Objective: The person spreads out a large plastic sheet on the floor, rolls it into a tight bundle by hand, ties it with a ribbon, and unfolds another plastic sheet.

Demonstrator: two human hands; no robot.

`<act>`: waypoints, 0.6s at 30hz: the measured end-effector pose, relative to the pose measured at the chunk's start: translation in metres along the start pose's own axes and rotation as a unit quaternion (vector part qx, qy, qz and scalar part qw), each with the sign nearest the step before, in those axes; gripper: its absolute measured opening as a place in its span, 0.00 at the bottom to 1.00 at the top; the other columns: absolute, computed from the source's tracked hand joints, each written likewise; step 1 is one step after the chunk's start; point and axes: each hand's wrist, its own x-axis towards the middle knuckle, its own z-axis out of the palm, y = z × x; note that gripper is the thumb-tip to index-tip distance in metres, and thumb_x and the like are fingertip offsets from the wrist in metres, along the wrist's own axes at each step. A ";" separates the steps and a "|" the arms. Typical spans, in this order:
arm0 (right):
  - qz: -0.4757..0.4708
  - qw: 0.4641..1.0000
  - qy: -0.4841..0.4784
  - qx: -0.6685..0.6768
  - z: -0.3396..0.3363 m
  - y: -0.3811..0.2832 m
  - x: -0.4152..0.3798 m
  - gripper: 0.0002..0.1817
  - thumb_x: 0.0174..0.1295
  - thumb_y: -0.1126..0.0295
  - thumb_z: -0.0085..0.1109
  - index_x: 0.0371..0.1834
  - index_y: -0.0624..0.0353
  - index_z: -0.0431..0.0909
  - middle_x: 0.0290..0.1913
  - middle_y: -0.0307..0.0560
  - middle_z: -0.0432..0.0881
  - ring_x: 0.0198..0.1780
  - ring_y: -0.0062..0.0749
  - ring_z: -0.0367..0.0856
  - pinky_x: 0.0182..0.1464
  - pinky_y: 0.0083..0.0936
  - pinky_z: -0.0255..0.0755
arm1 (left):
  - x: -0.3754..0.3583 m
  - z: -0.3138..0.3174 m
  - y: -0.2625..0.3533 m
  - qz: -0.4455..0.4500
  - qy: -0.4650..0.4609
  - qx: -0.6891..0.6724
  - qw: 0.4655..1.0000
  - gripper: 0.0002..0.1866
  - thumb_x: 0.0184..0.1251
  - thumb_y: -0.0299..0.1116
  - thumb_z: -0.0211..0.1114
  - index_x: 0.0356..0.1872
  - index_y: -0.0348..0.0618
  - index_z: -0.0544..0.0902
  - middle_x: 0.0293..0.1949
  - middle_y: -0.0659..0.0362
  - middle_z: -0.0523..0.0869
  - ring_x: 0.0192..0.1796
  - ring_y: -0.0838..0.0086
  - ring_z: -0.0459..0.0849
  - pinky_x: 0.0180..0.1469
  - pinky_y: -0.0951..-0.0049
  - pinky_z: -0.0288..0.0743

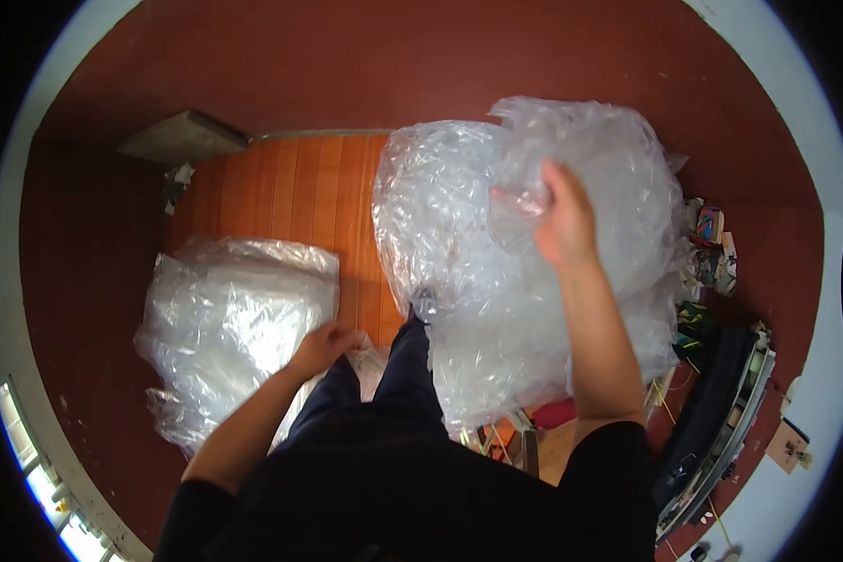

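Two piles of crinkled clear plastic lie on the floor. My right hand [564,220] is over the larger pile [440,197] on the right, with its thumb and fingers around a fold of a clear plastic sheet [515,229]. The fingertips are slightly blurred and partly show through the film. At the right edge of the smaller, flatter left pile [244,309], my left hand [318,351] has its fingers curled together. Beside those fingertips hangs a bit of clear film [370,363]; I cannot make out exactly what the fingers pinch.
Orange wood-strip flooring [318,187] shows between the piles. My shoe [424,304] touches the larger pile's edge. A grey slab [185,139] stands by the dark red wall [347,66]. Small clutter [712,244] and a long dark object [707,412] lie along the right side.
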 end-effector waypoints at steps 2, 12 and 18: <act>0.011 0.995 -0.089 0.043 0.060 -0.038 -0.036 0.08 0.62 0.65 0.50 0.38 0.57 0.74 0.37 0.40 0.76 0.39 0.29 0.76 0.44 0.33 0.72 | 0.022 -0.002 0.020 0.079 -0.049 -0.081 0.992 0.34 0.54 0.41 0.67 0.58 0.34 0.65 0.53 0.45 0.74 0.54 0.64 0.75 0.54 0.70 0.69; -0.483 0.764 -0.233 -0.360 0.232 -0.153 -0.217 0.28 0.63 0.61 0.44 0.61 0.69 0.56 0.53 0.66 0.70 0.52 0.55 0.72 0.59 0.53 0.62 | -0.038 -0.080 0.040 0.062 0.166 0.166 0.970 0.55 0.43 0.45 0.74 0.69 0.46 0.47 0.67 0.42 0.55 0.69 0.54 0.53 0.66 0.65 0.53; -0.365 0.899 0.041 -0.238 0.189 -0.255 -0.246 0.21 0.61 0.65 0.50 0.53 0.67 0.67 0.49 0.53 0.73 0.51 0.38 0.72 0.52 0.35 0.70 | -0.055 -0.163 -0.054 0.177 0.064 -0.190 0.964 0.12 0.55 0.31 0.65 0.40 0.40 0.79 0.33 0.56 0.83 0.37 0.73 0.81 0.41 0.71 0.75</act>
